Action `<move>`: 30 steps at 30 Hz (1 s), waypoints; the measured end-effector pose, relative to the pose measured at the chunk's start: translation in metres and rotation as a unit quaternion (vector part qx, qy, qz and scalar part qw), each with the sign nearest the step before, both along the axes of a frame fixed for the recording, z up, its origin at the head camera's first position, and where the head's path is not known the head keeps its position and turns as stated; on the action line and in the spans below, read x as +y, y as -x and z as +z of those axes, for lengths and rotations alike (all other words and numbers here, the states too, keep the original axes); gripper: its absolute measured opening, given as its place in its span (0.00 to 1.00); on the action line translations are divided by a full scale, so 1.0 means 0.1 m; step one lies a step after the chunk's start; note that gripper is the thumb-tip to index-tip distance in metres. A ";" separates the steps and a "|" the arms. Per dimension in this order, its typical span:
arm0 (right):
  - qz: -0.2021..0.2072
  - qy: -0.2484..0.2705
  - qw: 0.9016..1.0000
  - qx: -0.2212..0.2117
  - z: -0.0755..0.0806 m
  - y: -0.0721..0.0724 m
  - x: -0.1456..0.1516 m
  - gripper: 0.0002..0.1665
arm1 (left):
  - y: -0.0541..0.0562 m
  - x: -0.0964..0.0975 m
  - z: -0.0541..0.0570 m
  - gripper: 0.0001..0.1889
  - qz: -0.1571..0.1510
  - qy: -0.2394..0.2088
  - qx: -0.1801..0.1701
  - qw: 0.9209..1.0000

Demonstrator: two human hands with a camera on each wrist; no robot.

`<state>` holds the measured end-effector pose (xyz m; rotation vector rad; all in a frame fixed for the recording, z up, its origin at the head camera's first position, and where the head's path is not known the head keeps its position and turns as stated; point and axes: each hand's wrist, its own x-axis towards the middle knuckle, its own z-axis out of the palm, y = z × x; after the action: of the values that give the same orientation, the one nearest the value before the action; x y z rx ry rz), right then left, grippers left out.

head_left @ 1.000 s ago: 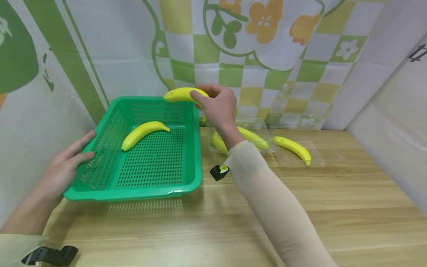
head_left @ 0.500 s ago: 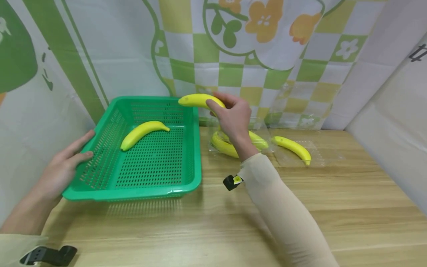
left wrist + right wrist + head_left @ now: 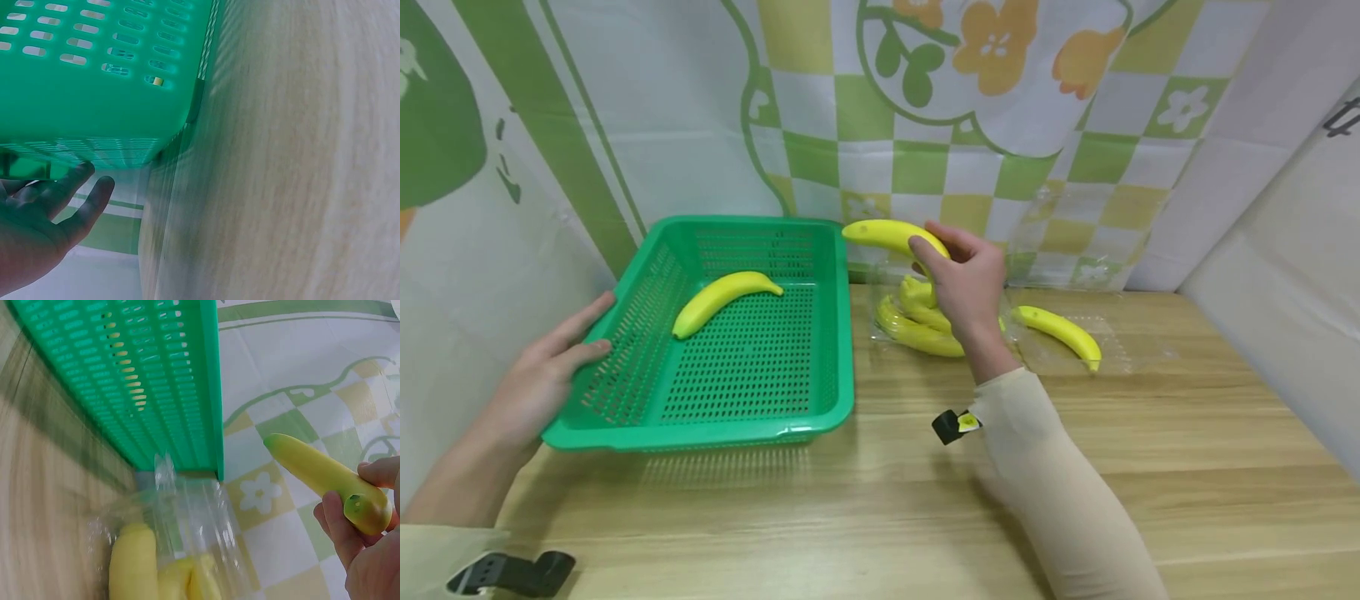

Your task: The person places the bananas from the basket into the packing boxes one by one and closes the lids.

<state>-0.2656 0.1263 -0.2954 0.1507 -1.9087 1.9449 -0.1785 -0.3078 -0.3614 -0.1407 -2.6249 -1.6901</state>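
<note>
My right hand (image 3: 973, 283) holds a yellow banana (image 3: 887, 235) by one end, thumb against fingers, in the air right of the green basket (image 3: 700, 435). In the right wrist view the held banana (image 3: 309, 465) points away from the hand toward the basket. My left hand (image 3: 538, 379) grips the basket's left rim, thumb over the edge; in the left wrist view its lower fingers (image 3: 94, 203) lie loosely outside the wall. One banana (image 3: 722, 302) lies inside the basket. Below the right hand, several bananas (image 3: 917, 335) sit in a clear plastic box (image 3: 880, 287).
Another banana (image 3: 1060, 333) lies farther right in a clear plastic tray or lid (image 3: 1120, 346). The wooden table (image 3: 880, 517) runs up to a patterned cloth (image 3: 917, 167) at the back. White walls (image 3: 1292, 250) stand at the sides.
My right hand has moved right and slightly down with the banana, from over the basket's far right rim to above the plastic box. The left hand and basket have stayed put.
</note>
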 end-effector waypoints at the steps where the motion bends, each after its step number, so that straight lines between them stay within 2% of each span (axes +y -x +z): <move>1: -0.004 0.001 1.000 0.000 -0.01 -0.01 0.02 0.21 | 0.00 0.00 0.00 0.32 -0.002 0.000 0.000 1.000; 13: -0.032 0.005 0.999 -0.006 -0.14 -0.08 0.30 0.20 | 0.03 0.03 0.01 0.32 -0.003 0.000 0.006 1.000; 21: -0.051 -0.018 0.999 -0.009 -0.16 -0.13 0.50 0.21 | 0.04 0.07 0.03 0.32 -0.005 -0.001 -0.005 1.000; 30: -0.047 -0.006 0.999 -0.012 -0.16 -0.11 0.57 0.22 | 0.01 0.02 -0.02 0.31 -0.003 0.012 0.012 1.000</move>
<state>-0.2543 0.1836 -0.3111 0.0397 -1.9070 1.8826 -0.1797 -0.3057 -0.3633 -0.1678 -2.6306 -1.6467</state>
